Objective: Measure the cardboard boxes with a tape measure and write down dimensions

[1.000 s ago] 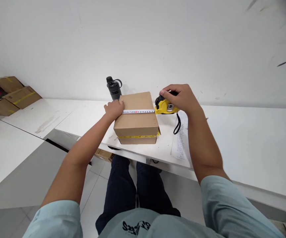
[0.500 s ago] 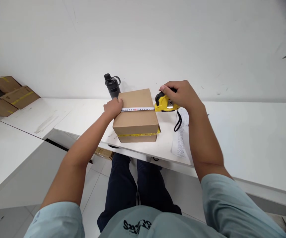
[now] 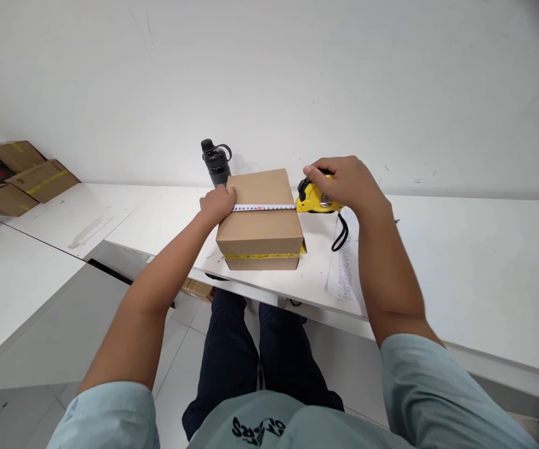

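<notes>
A brown cardboard box [image 3: 260,221] with a yellow tape strip along its front sits on the white table [image 3: 461,262]. A white measuring tape blade [image 3: 264,207] stretches across the box's top. My left hand [image 3: 218,203] is closed at the box's left edge, pinching the blade's end against it. My right hand [image 3: 344,183] grips the yellow tape measure case [image 3: 314,198] just past the box's right edge. A black wrist strap [image 3: 339,234] hangs from the case onto the table.
A black bottle [image 3: 216,162] stands behind the box by the wall. A printed paper sheet [image 3: 344,265] lies right of the box. Several cardboard boxes [image 3: 21,178] lie on the far-left tables. A gap separates the tables at the left.
The view shifted slightly. Both hands stay in place, with the tape still stretched across the box; the case sits a little further right.
</notes>
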`<state>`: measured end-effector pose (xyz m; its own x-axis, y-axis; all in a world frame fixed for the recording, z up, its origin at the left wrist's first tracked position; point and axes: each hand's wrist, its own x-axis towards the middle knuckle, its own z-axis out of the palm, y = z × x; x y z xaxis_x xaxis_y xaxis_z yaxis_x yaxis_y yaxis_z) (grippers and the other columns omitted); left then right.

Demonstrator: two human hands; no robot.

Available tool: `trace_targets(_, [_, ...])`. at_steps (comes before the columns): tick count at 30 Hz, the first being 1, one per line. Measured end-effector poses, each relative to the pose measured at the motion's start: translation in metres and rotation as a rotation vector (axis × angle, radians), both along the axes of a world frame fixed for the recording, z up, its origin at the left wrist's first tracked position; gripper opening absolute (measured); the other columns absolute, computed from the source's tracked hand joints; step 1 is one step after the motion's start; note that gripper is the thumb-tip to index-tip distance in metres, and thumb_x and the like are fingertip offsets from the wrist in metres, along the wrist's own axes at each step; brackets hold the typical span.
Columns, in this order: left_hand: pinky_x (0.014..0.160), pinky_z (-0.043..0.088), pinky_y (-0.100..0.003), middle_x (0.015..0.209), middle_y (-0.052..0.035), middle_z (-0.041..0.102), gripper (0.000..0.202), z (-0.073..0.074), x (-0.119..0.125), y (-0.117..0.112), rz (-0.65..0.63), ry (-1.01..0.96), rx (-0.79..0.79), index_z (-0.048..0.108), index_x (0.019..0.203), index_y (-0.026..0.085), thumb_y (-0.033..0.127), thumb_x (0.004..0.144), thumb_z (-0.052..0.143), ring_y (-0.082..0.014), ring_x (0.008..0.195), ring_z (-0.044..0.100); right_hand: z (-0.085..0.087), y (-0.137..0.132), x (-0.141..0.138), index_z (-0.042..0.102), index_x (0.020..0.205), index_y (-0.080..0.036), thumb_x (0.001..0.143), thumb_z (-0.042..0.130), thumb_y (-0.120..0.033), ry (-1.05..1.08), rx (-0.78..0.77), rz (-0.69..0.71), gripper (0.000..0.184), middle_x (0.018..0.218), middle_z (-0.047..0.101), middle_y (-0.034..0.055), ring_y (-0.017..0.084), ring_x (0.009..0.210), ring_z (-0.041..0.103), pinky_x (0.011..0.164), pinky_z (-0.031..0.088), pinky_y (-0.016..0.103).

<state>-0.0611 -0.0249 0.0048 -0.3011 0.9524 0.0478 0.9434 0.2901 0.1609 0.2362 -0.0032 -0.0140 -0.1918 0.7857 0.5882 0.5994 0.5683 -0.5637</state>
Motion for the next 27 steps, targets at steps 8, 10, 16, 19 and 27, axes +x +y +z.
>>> trace_targets(8, [0.103, 0.048, -0.050, 0.133, -0.0182, 0.075, 0.061, 0.000, 0.002, -0.006, 0.004, -0.008, 0.027, 0.067, 0.126, 0.021, 0.052, 0.109, 0.017, -0.0380, 0.124, 0.068, 0.002, -0.006, -0.001, 0.074, 0.075, -0.026, 0.099, 0.054, -0.053, -0.067, 0.172, -0.032, 0.040, 0.076, 0.075, 0.0039, 0.023, 0.073, 0.067, 0.067, 0.040, 0.039])
trace_targets(10, [0.102, 0.048, -0.051, 0.132, -0.0186, 0.075, 0.063, -0.001, 0.001, -0.008, -0.007, 0.008, 0.082, 0.068, 0.123, 0.021, 0.054, 0.110, 0.016, -0.0393, 0.123, 0.068, 0.003, -0.010, -0.002, 0.074, 0.077, -0.026, 0.098, 0.053, -0.051, -0.059, 0.196, -0.039, 0.039, 0.078, 0.076, 0.0043, 0.024, 0.076, 0.069, 0.067, 0.040, 0.038])
trace_targets(16, [0.120, 0.033, -0.047, 0.139, -0.0133, 0.072, 0.052, 0.012, 0.010, -0.021, -0.293, 0.155, 0.333, 0.070, 0.122, 0.021, 0.043, 0.113, 0.023, -0.0319, 0.134, 0.060, 0.006, -0.019, -0.008, 0.077, 0.080, -0.026, 0.097, 0.055, -0.050, -0.008, 0.337, -0.045, 0.037, 0.086, 0.081, 0.0061, 0.026, 0.080, 0.074, 0.064, 0.044, 0.037])
trace_targets(19, [0.124, 0.029, -0.044, 0.140, -0.0100, 0.073, 0.050, 0.018, 0.037, -0.031, -0.574, 0.171, 0.367, 0.068, 0.130, 0.021, 0.041, 0.113, 0.026, -0.0275, 0.135, 0.060, 0.009, -0.023, -0.014, 0.077, 0.083, -0.026, 0.100, 0.052, -0.053, 0.031, 0.392, -0.058, 0.040, 0.086, 0.081, 0.0077, 0.026, 0.081, 0.075, 0.065, 0.047, 0.038])
trace_targets(27, [0.118, 0.040, -0.048, 0.151, -0.0182, 0.064, 0.083, -0.012, 0.110, -0.020, -0.832, -0.001, 0.553, 0.039, 0.164, 0.015, 0.066, 0.100, 0.057, -0.0349, 0.138, 0.060, 0.003, -0.009, -0.003, 0.060, 0.147, -0.028, 0.105, 0.045, -0.057, 0.257, 0.389, -0.140, 0.054, 0.132, 0.071, 0.0150, 0.031, 0.119, 0.069, 0.086, 0.058, 0.041])
